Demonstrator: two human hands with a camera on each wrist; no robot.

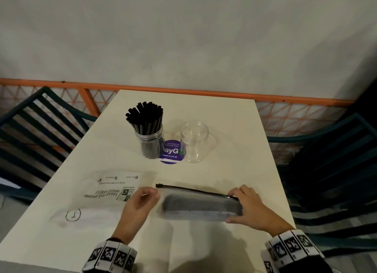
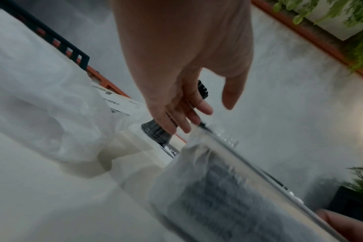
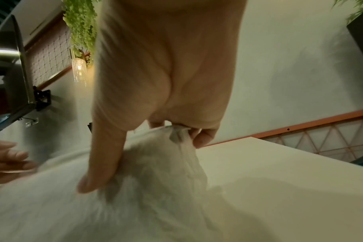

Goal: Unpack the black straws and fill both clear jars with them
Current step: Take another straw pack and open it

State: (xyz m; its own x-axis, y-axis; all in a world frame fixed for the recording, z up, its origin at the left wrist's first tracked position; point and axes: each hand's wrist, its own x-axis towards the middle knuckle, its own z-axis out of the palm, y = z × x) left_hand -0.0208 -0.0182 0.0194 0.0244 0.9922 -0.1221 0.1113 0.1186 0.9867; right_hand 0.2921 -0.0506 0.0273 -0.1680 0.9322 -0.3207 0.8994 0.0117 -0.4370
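A frosted zip pouch (image 1: 200, 206) full of black straws lies across the near table, its black zip strip (image 1: 195, 191) along the far edge. My right hand (image 1: 234, 208) grips the pouch's right end, with the thumb (image 3: 101, 163) pressed on its front and the fingers pinching the top corner. My left hand (image 1: 154, 194) hovers at the pouch's left end with relaxed fingers (image 2: 189, 124), holding nothing. Further back, one clear jar (image 1: 150, 142) is packed with black straws (image 1: 145, 115). The other clear jar (image 1: 194, 142) stands empty to its right.
An empty printed plastic bag (image 1: 110, 189) lies flat to the left of my left hand. A purple round sticker (image 1: 171, 153) sits on the cream table (image 1: 234, 129) between the jars. Dark slatted chairs (image 1: 36, 129) flank the table, and an orange railing (image 1: 183, 91) runs behind it.
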